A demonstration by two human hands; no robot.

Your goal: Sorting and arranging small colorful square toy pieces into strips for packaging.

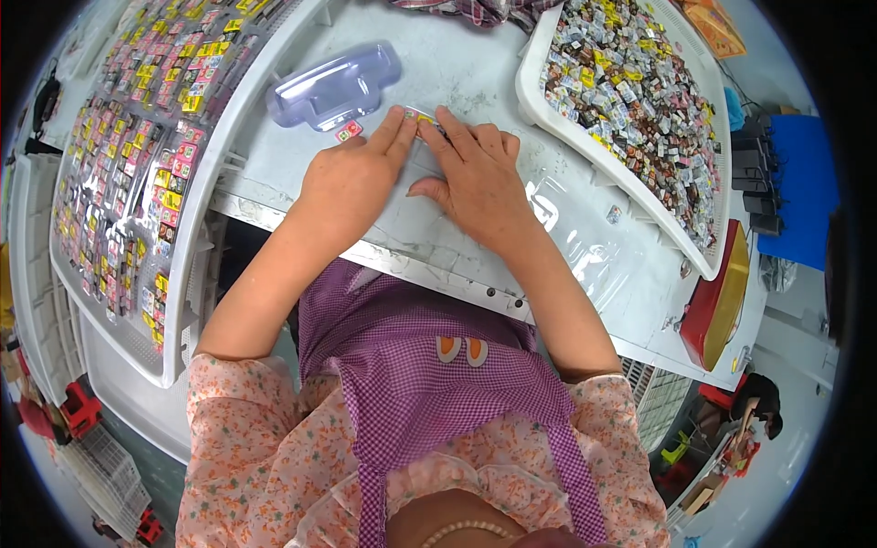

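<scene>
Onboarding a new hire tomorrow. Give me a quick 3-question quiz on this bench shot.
1. True or false: both hands lie on the grey table.
2. What fills the white tray to the person's right?
A. screws
B. small colourful packets
C. cables
3. Fill in: the left hand and right hand press their fingertips on a small ____ piece.

Key: 1 true; 2 B; 3 yellow.
</scene>
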